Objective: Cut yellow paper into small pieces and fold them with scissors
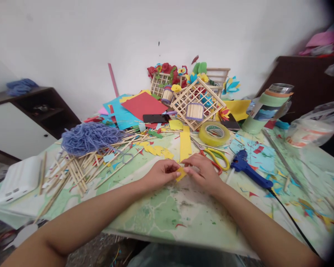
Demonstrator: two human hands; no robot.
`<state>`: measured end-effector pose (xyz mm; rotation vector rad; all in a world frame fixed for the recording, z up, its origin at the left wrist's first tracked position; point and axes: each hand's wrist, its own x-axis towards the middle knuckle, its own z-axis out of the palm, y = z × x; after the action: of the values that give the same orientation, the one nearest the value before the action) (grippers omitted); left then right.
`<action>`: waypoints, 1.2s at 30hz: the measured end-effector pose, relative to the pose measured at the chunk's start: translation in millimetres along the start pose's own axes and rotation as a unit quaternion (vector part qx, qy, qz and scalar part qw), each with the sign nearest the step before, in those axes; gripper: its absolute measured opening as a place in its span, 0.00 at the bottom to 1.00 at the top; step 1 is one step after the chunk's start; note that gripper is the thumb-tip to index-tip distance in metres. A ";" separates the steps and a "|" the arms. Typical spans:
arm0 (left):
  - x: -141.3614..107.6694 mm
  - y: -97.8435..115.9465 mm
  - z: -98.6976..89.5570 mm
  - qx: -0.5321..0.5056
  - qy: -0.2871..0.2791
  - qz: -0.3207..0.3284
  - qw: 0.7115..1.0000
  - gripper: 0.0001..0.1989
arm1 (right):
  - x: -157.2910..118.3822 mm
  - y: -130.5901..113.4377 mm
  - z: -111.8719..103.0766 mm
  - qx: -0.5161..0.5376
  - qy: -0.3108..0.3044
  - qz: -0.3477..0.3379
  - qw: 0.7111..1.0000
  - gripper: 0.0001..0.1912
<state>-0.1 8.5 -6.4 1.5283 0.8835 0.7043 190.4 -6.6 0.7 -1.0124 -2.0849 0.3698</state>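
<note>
Between my two hands is a small piece of yellow paper (180, 174), pinched from both sides above the table. My left hand (163, 173) has thumb and forefinger closed on its left edge. On the other edge, my right hand (202, 171) grips it with thumb and fingers. A strip of yellow paper (185, 142) lies just beyond my fingertips. Scissors (217, 157) with yellow and red handles rest right behind my right hand. Yellow paper petals (156, 149) are scattered beyond my left hand.
A blue glue gun (252, 172) with a cord lies at right, near a roll of tape (213, 134) and a green bottle (267, 109). Blue yarn (91, 138) and wooden sticks (78, 170) cover the left. Stick frames (198, 104) with paper flowers stand at the back.
</note>
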 end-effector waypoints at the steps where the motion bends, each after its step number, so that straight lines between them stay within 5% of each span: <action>1: -0.1 0.4 0.2 0.005 -0.001 0.004 1.000 0.14 | -0.1 -2.6 2.0 0.006 -0.011 0.004 1.000 0.10; 13: -0.9 1.6 -0.6 -0.020 0.009 -0.005 1.000 0.13 | -1.6 -7.0 11.7 0.115 0.040 0.153 0.981 0.06; 26: -1.8 7.5 -0.2 -0.062 -0.021 -0.047 0.997 0.15 | -5.6 -4.5 14.9 0.060 0.035 0.115 0.991 0.04; 32: -1.5 6.4 -3.4 -0.105 -0.008 -0.055 0.993 0.14 | -7.6 -7.1 9.7 0.017 0.059 0.031 0.998 0.19; 36: -1.0 6.0 -4.4 -0.100 -0.017 -0.063 0.993 0.13 | -7.0 -7.9 9.4 0.017 0.044 0.032 0.998 0.19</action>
<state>-3.5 9.7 0.2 1.2917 0.8508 0.6522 181.8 -16.4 -4.8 -1.0583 -1.9641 0.3846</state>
